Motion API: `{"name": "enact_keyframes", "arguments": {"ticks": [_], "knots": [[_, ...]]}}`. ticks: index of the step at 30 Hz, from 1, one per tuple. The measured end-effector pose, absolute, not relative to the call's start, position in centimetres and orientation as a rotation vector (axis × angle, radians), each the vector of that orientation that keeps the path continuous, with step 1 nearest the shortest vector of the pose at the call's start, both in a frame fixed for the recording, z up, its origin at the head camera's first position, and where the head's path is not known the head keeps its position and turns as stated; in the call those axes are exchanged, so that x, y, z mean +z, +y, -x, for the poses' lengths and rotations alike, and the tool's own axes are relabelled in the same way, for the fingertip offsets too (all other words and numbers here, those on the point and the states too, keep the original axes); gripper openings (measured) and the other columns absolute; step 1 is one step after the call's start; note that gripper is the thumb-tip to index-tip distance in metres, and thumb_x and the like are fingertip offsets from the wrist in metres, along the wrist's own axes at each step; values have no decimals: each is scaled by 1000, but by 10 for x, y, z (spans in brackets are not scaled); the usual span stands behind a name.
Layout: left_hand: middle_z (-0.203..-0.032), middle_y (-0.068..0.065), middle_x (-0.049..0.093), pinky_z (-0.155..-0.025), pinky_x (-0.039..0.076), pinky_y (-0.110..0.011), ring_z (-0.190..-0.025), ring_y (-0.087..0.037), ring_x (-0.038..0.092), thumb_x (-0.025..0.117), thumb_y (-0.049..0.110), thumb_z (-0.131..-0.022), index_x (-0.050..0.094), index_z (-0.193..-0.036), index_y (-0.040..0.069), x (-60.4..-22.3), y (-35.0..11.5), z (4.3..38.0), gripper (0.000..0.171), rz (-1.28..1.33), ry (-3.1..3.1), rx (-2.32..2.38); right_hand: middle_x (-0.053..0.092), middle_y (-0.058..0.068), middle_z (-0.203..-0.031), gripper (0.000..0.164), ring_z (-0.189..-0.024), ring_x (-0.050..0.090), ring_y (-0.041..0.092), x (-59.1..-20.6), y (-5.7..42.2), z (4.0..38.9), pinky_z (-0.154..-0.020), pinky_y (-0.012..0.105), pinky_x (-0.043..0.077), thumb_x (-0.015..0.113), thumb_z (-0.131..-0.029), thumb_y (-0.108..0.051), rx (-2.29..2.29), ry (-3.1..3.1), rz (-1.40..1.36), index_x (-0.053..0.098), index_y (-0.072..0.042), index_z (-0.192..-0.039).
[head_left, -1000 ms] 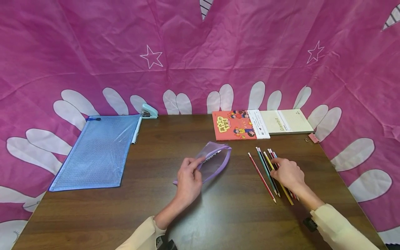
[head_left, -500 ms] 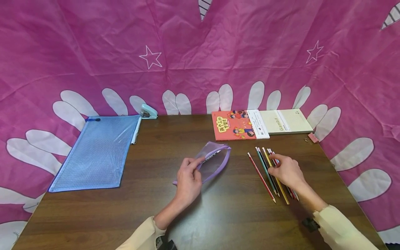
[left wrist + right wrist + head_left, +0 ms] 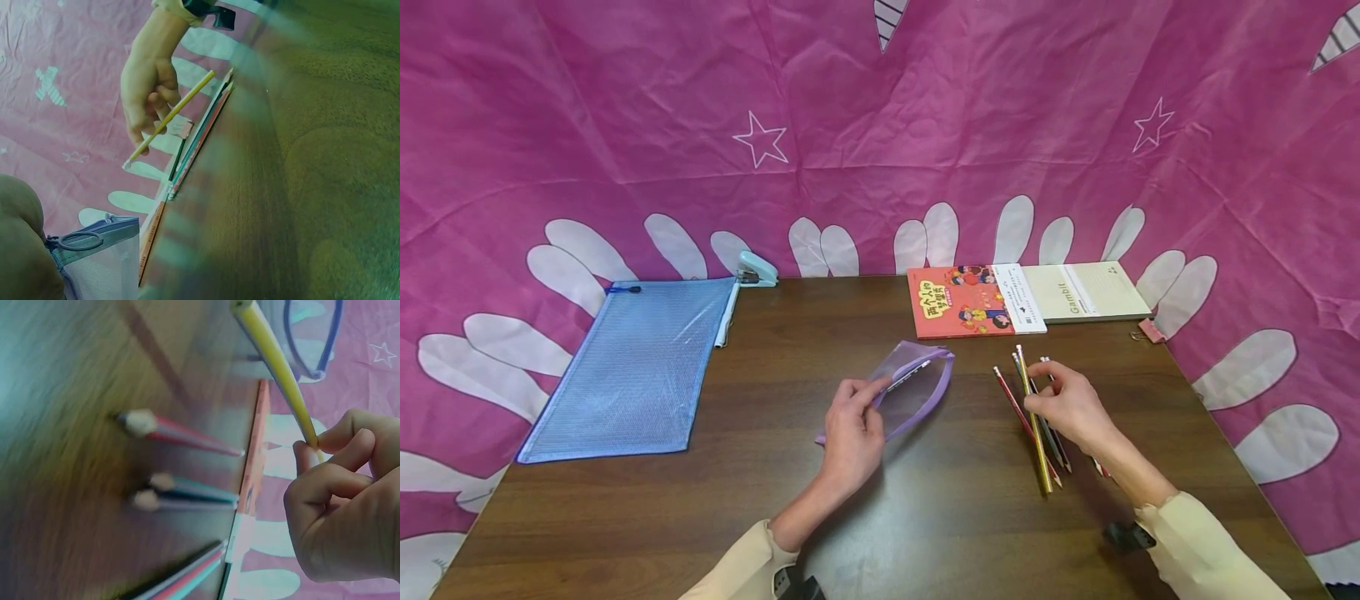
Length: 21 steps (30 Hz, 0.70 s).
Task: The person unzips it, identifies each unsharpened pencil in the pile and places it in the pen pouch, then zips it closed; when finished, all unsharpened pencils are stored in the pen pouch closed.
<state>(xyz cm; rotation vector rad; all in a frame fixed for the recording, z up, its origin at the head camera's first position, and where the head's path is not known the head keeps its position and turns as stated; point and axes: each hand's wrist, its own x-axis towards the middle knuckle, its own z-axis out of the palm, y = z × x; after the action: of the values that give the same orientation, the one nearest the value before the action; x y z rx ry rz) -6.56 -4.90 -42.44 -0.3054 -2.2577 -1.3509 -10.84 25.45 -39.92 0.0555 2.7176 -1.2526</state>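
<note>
My right hand [image 3: 1071, 407] pinches a yellow pencil [image 3: 1039, 446] between thumb and fingers. In the right wrist view the pencil is lifted off the table, its eraser end behind the fingers. Below it lie a red pencil [image 3: 187, 436] and several dark, green and red pencils [image 3: 194, 494], partly covered by the hand in the head view. At the middle of the table my left hand [image 3: 852, 429] grips the near-left edge of a purple mesh zip pouch [image 3: 916, 404]. The pouch's mouth gapes towards the right, and a thin black-and-white item [image 3: 908, 373] shows within.
A large blue mesh zip folder [image 3: 632, 367] lies at the left, a light-blue stapler [image 3: 758, 268] behind it. At the back right are an orange book [image 3: 958, 304] and a cream notebook [image 3: 1101, 292], with a pink binder clip [image 3: 1152, 331] by the table edge.
Pinching the yellow pencil, my right hand has lifted it from the bunch and carried it left, over the other pencils. My left hand and the pouch have stayed in place.
</note>
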Motion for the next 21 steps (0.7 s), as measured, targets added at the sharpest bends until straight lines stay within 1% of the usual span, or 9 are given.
{"name": "enact_keyframes", "arguments": {"ticks": [2,5,8,11,15,21], "knots": [[-95,-11,59,-76,51,-41,-84,-25,60,53,-19,-78,73,-113,0,-424,-49,65,44,306,-2258,-1352,53,6,-75,49,-61,47,19,-397,251,109,-53,31,35,64,-80,-6,-1310,2648,-94,54,-1,-127],[-95,-11,59,-76,51,-41,-84,-26,61,54,-19,-79,73,-113,-1,-424,-49,65,44,308,-2256,-1350,48,4,-77,49,-57,43,16,-394,246,109,-50,29,33,62,-82,-5,-1414,2536,-146,50,-2,-129],[-94,-12,59,-75,51,-42,-83,-26,61,53,-19,-78,73,-112,-1,-424,-49,66,44,311,-2248,-1341,42,1,-74,48,-50,36,12,-391,241,109,-46,26,30,60,-82,-2,-1568,2418,-171,47,-1,-128],[-93,-12,59,-74,50,-41,-82,-25,60,53,-19,-77,74,-111,-1,-424,-49,66,44,311,-2243,-1334,38,-1,-69,46,-47,31,10,-389,236,109,-44,24,26,59,-82,2,-1711,2315,-175,45,1,-126],[-93,-13,59,-73,50,-40,-81,-24,59,52,-19,-78,73,-112,-1,-423,-50,67,44,311,-2249,-1329,37,-1,-64,46,-46,31,10,-388,231,109,-43,24,24,57,-83,5,-1823,2228,-173,41,2,-126],[-92,-14,58,-72,50,-40,-80,-24,58,52,-20,-78,73,-112,-1,-423,-51,66,44,311,-2252,-1330,41,-1,-64,38,-48,34,10,-386,224,109,-43,22,24,55,-85,4,-1913,2185,-186,43,-2,-120]]}}
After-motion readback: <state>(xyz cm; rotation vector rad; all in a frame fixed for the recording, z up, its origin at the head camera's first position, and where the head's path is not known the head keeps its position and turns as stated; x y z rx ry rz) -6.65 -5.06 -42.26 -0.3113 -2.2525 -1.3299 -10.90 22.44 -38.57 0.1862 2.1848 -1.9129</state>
